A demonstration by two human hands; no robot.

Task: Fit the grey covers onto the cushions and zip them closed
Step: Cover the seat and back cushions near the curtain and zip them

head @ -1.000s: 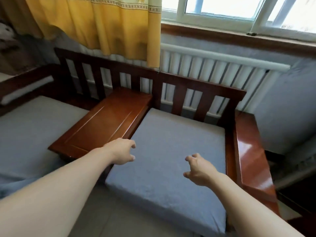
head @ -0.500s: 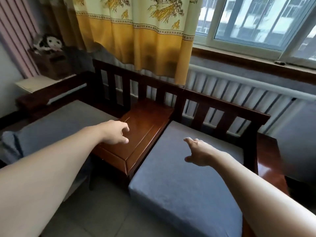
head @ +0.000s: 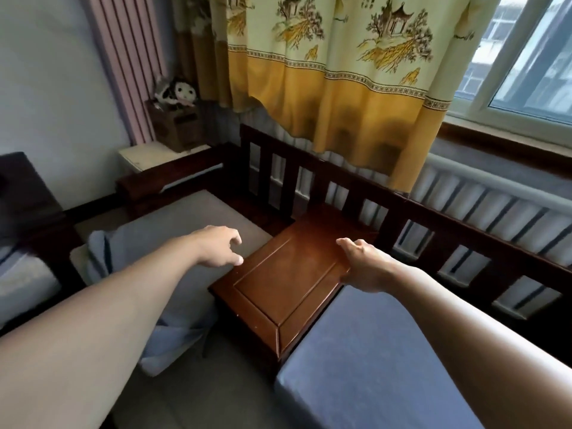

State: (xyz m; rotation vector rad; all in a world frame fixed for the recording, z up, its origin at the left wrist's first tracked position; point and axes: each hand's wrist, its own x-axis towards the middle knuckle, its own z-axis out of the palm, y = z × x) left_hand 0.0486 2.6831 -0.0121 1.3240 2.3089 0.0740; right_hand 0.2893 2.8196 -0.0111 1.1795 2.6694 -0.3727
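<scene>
My left hand (head: 218,246) hangs with its fingers (head: 236,239) loosely curled and holding nothing, over the near corner of the left cushion (head: 188,224). My right hand (head: 365,264) is relaxed and empty too, thumb stretched out, above the edge of the wooden armrest table (head: 284,274) that sits between the two seats. The left cushion is only partly inside its grey cover (head: 173,329), whose loose end droops over the seat front. The right cushion (head: 371,360) lies flat on the bench (head: 464,243), fully covered in grey. A yellow curtain (head: 340,88) hangs behind.
</scene>
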